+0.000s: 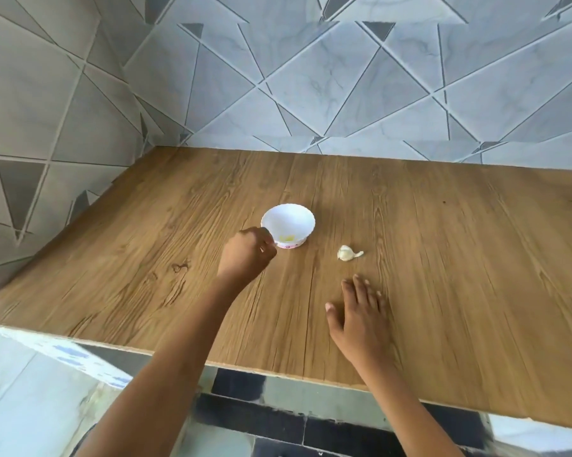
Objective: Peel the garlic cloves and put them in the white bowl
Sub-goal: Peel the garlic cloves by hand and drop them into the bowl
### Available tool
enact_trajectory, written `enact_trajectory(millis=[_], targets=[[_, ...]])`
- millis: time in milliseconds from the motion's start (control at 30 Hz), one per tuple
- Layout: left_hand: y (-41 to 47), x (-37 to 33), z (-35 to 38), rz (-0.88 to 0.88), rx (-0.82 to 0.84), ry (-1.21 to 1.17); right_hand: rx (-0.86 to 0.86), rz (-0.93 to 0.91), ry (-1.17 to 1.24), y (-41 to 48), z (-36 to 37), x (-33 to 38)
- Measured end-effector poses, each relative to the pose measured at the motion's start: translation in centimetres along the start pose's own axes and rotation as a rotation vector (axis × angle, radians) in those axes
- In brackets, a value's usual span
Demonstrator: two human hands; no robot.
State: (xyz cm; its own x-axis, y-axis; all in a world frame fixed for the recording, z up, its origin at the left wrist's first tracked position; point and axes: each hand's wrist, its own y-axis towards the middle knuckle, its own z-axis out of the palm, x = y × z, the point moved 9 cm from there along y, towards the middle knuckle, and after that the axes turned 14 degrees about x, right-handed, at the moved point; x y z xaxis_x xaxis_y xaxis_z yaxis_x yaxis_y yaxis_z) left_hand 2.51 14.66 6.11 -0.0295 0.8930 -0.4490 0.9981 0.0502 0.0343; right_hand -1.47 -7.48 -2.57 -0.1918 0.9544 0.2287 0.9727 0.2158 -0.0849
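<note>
I see a wood-grain table (pixel 443 258) set into a corner, pale raw strip along its near edge. Back wall (pixel 344 77) and left wall (pixel 30 110): grey marble-look tiles cut by triangle lines, some triangles darker. Below the near edge, dark and greenish floor tiles (pixel 278 420); paler, blurred floor at lower left

Nothing here can be read as text. The bowl (pixel 288 222), just beyond the knuckles of the left hand (pixel 246 255), carries two printed marks on its near side. One is a yellow patch (pixel 286 238) low on the wall, to the right of the hand. The other is a pink band (pixel 293 245) round the foot, with a small dark mark in it. Both are too small and blurred to make out as letters, numbers or a brand.
</note>
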Motion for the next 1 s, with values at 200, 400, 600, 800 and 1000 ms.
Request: enact_trajectory(millis=[200, 400, 600, 800, 1000], targets=[[6.7, -2.8, 0.2, -0.059, 0.149, 0.283, 0.039, 0.011, 0.018, 0.0, 0.4, 0.0], [9.2, -2.0, 3.5, -0.132, 0.353, 0.525, 0.05, -0.016, 0.037, -0.2, 0.2, -0.1], [8.9, -4.2, 1.0, -0.008, 0.172, 0.3, 0.035, -0.031, 0.094, -0.3, -0.1, -0.2], [6.2, -13.1, 5.1, 0.483, 0.341, 0.125, 0.022, 0.017, 0.394, -0.4, -1.2, -1.4], [6.3, -12.4, 9.9, 0.459, 0.376, 0.218, -0.075, 0.02, 0.592, 0.3, -3.0, -3.5]])
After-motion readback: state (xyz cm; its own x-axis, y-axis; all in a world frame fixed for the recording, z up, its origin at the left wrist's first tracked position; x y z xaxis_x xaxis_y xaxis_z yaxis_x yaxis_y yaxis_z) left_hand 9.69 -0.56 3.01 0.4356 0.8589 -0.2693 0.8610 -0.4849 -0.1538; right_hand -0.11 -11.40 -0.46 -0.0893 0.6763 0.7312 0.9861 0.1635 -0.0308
